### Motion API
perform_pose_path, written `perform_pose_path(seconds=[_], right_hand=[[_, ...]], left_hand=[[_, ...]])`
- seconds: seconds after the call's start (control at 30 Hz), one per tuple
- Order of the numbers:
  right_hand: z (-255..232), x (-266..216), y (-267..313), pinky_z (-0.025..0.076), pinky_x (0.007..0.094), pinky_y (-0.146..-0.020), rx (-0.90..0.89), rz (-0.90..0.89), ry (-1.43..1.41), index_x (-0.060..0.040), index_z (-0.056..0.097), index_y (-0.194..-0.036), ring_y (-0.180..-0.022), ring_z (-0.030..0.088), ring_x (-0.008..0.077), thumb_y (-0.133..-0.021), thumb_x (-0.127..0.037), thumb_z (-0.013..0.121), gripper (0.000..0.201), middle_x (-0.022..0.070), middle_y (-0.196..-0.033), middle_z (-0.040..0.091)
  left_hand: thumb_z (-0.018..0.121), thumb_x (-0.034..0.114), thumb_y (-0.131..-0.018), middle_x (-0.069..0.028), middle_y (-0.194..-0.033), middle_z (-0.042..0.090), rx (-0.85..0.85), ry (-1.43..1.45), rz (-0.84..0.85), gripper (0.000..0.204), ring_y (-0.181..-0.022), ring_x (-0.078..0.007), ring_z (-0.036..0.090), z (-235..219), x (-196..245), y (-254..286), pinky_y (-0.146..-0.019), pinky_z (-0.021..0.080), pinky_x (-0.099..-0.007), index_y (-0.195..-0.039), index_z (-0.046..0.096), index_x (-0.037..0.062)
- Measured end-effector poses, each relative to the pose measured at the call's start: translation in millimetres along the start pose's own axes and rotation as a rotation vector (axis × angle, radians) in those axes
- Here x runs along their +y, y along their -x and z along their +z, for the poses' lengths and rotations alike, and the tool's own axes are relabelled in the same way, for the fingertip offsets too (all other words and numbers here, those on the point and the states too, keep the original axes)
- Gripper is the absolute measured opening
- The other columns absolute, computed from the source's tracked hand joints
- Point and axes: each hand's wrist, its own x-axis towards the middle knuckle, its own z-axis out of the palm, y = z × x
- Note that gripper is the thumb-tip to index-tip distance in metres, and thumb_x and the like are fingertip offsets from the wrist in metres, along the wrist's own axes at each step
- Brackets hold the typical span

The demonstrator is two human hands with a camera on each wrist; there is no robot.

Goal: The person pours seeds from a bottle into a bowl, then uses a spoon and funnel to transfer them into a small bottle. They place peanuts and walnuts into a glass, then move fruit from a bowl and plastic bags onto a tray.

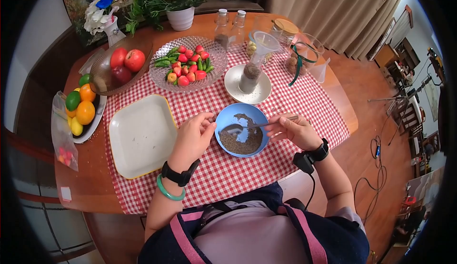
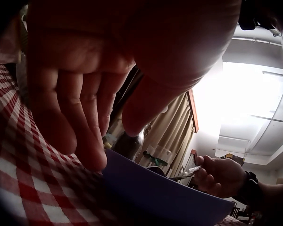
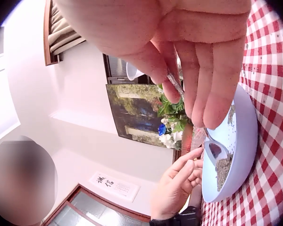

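Note:
My right hand [image 1: 295,131] pinches a metal spoon [image 1: 273,122] by its handle, at the right side of a blue bowl [image 1: 220,121]. The spoon's head dips into fine grey-brown grains [image 1: 243,146] that spread over the bowl's bottom, with bare patches of blue between. At the opposite side, the fingertips of my left hand [image 1: 193,133] are right at the bowl's rim, fingers bent loosely and thumb apart. Just behind the bowl, a clear bottle [image 1: 249,80] of similar grains stands on a white plate [image 1: 232,88], with a clear funnel [image 1: 265,42] on top.
A white tray [image 1: 142,135] lies left on the checked cloth [image 1: 223,173]. Behind stand a glass plate [image 1: 159,80] of chillies and red fruit, a bowl of large red fruit [image 1: 135,60], stoppered bottles [image 1: 237,30] and jars [image 1: 285,28]. Citrus [image 1: 85,113] sits far left.

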Motion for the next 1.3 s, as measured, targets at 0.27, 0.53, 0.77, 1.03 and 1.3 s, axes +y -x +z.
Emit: perform_pose_path(seconds=[0.27, 0.53, 0.77, 1.03, 1.3], right_hand=[[-9.3, -12.2, 11.0, 0.055, 0.0375, -0.083, 0.136, -0.154, 0.115, 0.0043, 0.057, -0.117, -0.098, 0.065, 0.0251, -0.099, -0.020, 0.044, 0.033, 0.0171, -0.105, 0.066], [-24.0, -3.9, 16.6, 0.054, 0.0373, -0.085, 0.107, -0.147, 0.135, 0.0041, 0.058, -0.115, -0.100, 0.064, 0.0246, -0.099, -0.020, 0.045, 0.032, 0.0173, -0.107, 0.065], [-19.7, -1.2, 20.8, 0.054, 0.0381, -0.086, 0.070, -0.174, 0.171, 0.0022, 0.057, -0.117, -0.100, 0.064, 0.0247, -0.099, -0.020, 0.044, 0.031, 0.0171, -0.108, 0.064], [-13.5, -1.4, 23.5, 0.053, 0.0390, -0.087, 0.074, -0.252, 0.094, 0.0021, 0.057, -0.118, -0.104, 0.062, 0.0267, -0.099, -0.018, 0.043, 0.031, 0.0189, -0.113, 0.062], [-11.9, 2.4, 40.0, 0.053, 0.0376, -0.087, 0.138, -0.310, 0.193, 0.0032, 0.058, -0.116, -0.102, 0.063, 0.0263, -0.099, -0.014, 0.042, 0.029, 0.0186, -0.111, 0.063]], left_hand=[[0.061, 0.016, -0.087, -0.0088, -0.074, 0.066, -0.114, -0.083, -0.077, 0.034, -0.059, -0.0129, 0.060, 5.5, 1.0, 1.2, -0.057, 0.047, -0.0279, -0.115, 0.059, -0.0022], [0.054, 0.009, -0.086, -0.0171, -0.067, 0.063, -0.139, 0.019, -0.084, 0.024, -0.059, -0.0263, 0.062, 13.1, -6.3, -0.5, -0.058, 0.048, -0.0362, -0.103, 0.059, -0.0067], [0.052, 0.010, -0.090, -0.0060, -0.068, 0.061, -0.123, -0.018, -0.030, 0.030, -0.055, -0.0113, 0.059, 14.3, -6.5, 0.3, -0.051, 0.046, -0.0256, -0.116, 0.055, -0.0041], [0.053, 0.008, -0.089, -0.0064, -0.067, 0.059, -0.066, -0.005, 0.035, 0.030, -0.056, -0.0127, 0.061, 14.5, -3.3, 1.9, -0.053, 0.047, -0.0277, -0.116, 0.055, -0.0043], [0.054, 0.008, -0.088, -0.0080, -0.067, 0.061, -0.043, -0.030, 0.027, 0.029, -0.058, -0.0143, 0.061, 13.5, -0.1, 2.1, -0.055, 0.047, -0.0291, -0.114, 0.055, -0.0044]])
